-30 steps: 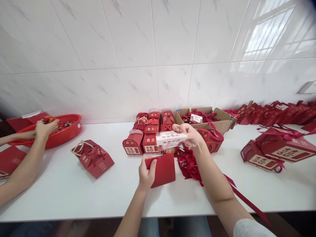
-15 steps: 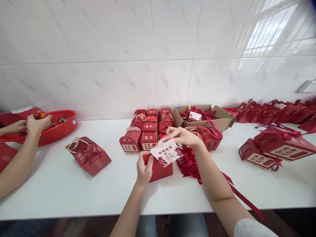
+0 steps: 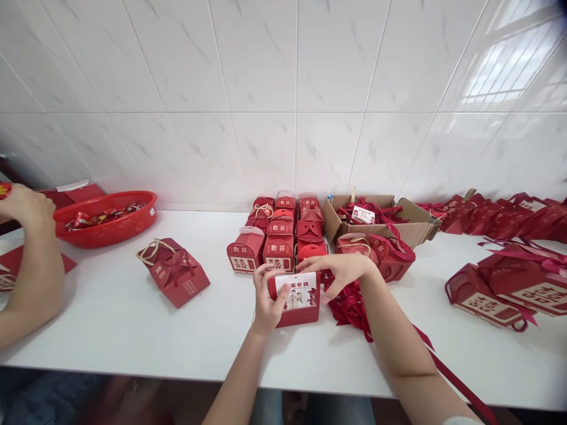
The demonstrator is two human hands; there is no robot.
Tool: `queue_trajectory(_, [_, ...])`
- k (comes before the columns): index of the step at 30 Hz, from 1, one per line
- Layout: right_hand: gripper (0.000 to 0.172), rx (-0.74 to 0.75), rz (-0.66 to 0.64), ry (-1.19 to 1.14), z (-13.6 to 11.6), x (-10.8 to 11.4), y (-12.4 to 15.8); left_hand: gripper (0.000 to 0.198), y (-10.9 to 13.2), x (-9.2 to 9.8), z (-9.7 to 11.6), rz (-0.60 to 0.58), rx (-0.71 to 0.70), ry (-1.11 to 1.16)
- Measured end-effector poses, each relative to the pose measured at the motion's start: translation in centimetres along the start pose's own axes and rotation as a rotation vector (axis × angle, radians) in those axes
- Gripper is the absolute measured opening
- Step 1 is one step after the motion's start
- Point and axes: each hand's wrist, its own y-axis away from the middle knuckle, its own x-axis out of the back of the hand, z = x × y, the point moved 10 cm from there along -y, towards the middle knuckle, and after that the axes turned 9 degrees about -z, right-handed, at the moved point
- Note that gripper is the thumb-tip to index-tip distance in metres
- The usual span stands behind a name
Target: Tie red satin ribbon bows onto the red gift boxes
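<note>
A red box (image 3: 297, 319) stands near the middle of the white table, with a white printed card (image 3: 303, 293) lying flat against its front. My left hand (image 3: 268, 298) grips the box's left side, its thumb pressing the card. At the upper right of the box is my right hand (image 3: 339, 271), fingers apart and holding nothing, its fingertips close to the box's top edge and the pile of dark red ribbon (image 3: 352, 307). Behind the hands stand rows of small red boxes (image 3: 279, 242).
A cardboard box (image 3: 419, 227) of ribbons and a tag stands behind right. More red boxes (image 3: 487, 310) sit at the right. On the left are a tilted red box (image 3: 177, 274), a red basin (image 3: 110, 230) of wrapped sweets and another person's arm (image 3: 38, 265).
The card now lies against the box front, no longer held up by my right hand, which has let go and moved right. The view has shifted left; the other person's hand has left the basin.
</note>
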Motion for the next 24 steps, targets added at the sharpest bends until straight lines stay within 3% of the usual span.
queue_trajectory(5, [0.030,-0.006,0.391,-0.072,-0.8,2.8,0.4,0.019,0.4,-1.8,-1.9,-0.151,0.182,0.305])
queue_trajectory(7, [0.019,-0.017,0.462,-0.058,-1.1,3.1,0.4,0.021,0.5,-1.9,-2.1,-0.149,0.203,0.345])
queue_trajectory(18, [0.013,-0.111,0.452,0.146,-2.0,2.1,-1.0,0.024,0.6,-2.1,-2.2,-0.139,0.230,0.381])
queue_trajectory(24, [0.015,-0.167,0.518,0.266,-3.4,1.7,-1.4,0.027,0.3,-0.4,-1.0,-0.061,0.103,0.281])
